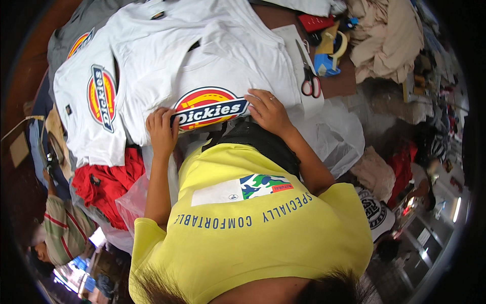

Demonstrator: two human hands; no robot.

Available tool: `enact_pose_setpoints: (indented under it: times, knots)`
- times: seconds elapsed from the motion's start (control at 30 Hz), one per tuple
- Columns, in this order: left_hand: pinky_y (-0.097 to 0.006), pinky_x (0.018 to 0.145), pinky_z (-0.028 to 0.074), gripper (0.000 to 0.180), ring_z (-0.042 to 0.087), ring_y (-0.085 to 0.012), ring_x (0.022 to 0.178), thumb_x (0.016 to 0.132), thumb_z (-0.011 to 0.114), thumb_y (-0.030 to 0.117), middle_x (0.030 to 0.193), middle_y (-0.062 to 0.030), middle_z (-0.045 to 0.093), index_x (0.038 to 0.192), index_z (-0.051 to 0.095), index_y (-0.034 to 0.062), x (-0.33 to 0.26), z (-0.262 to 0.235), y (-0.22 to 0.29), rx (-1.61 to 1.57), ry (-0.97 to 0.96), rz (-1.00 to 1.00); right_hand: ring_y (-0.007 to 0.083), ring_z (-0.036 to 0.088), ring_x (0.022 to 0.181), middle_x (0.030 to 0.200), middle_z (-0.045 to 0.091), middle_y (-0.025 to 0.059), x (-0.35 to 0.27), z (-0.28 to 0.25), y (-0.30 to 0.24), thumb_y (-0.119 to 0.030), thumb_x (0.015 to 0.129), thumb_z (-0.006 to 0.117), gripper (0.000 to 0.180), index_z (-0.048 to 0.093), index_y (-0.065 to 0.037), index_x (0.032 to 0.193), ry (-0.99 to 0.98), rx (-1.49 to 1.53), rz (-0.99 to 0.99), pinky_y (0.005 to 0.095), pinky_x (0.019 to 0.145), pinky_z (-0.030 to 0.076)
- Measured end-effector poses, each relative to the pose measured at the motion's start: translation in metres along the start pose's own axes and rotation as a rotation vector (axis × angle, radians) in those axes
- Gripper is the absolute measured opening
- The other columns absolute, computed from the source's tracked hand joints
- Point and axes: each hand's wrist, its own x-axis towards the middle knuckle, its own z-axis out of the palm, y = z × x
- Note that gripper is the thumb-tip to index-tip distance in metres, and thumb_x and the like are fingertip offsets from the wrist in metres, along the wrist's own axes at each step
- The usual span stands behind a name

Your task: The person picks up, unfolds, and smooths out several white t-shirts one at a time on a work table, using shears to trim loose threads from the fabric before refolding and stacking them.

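Hands lay flat on a white T-shirt [217,76] spread across the bench [334,83], directly ahead of the person in the yellow shirt [253,223]. The left hand [162,133] pressed its open fingers onto the left end of the shirt's printed red, yellow and blue emblem [210,107], and the right hand [268,112] pressed, also open and gripping nothing, onto the emblem's right end. The emblem's long axis ran left to right between the two hands, tilted slightly upward to the right, while the shirt's body stretched away from the person toward the far edge of the bench. Both hands sat on the near hem region, about equally close to the garment.

A second white T-shirt [86,116] with the same kind of emblem lay just left of the first, turned sideways, with a grey shirt [76,30] beyond it. A red garment [109,185] was bunched below that second shirt, near the left forearm. Red-handled scissors [309,76] rested to the right of the right hand, apart from it, on a strip of white cloth. Clear plastic bags [339,137] were heaped beside the right forearm, and beige cloth [385,35] was piled at the far right. Another person in a striped sleeve [63,228] was at the lower left, well apart.
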Motion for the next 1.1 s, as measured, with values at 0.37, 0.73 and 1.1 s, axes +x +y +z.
enact_pose_setpoints:
  times: [0.37,0.73,1.1]
  knots:
    - [-0.046,0.084,0.033,0.037,0.048,-0.0242,0.099,0.086,0.054,0.041,0.108,-0.0064,0.053,0.118,0.056,0.0239,0.098,0.013,-0.082,0.263,0.092,-0.273,0.0325,0.047,0.111,0.13,0.045,0.013,0.128,0.023,0.084,-0.045,0.085,0.052,0.056,0.044,-0.014,0.131,0.102,-0.381,0.166,0.0465,0.09,0.038]
    - [-0.041,0.081,0.032,0.032,0.049,-0.0205,0.092,0.083,0.057,0.041,0.096,-0.0009,0.057,0.107,0.06,0.0194,0.16,0.023,-0.121,0.235,0.159,-0.331,0.0329,0.046,0.108,0.121,0.05,0.0062,0.185,0.038,0.122,-0.045,0.089,0.047,0.048,0.047,-0.016,0.126,0.127,-0.522,0.387,0.0495,0.088,0.036]
    - [-0.04,0.085,0.03,0.032,0.055,-0.0204,0.089,0.083,0.059,0.038,0.092,-0.0022,0.064,0.098,0.059,0.0101,0.19,0.016,-0.147,0.173,0.003,-0.062,0.0241,0.049,0.1,0.101,0.058,0.0011,0.204,0.028,0.133,-0.036,0.081,0.062,0.024,0.063,-0.015,0.093,0.17,-0.325,0.032,0.0423,0.088,0.034]
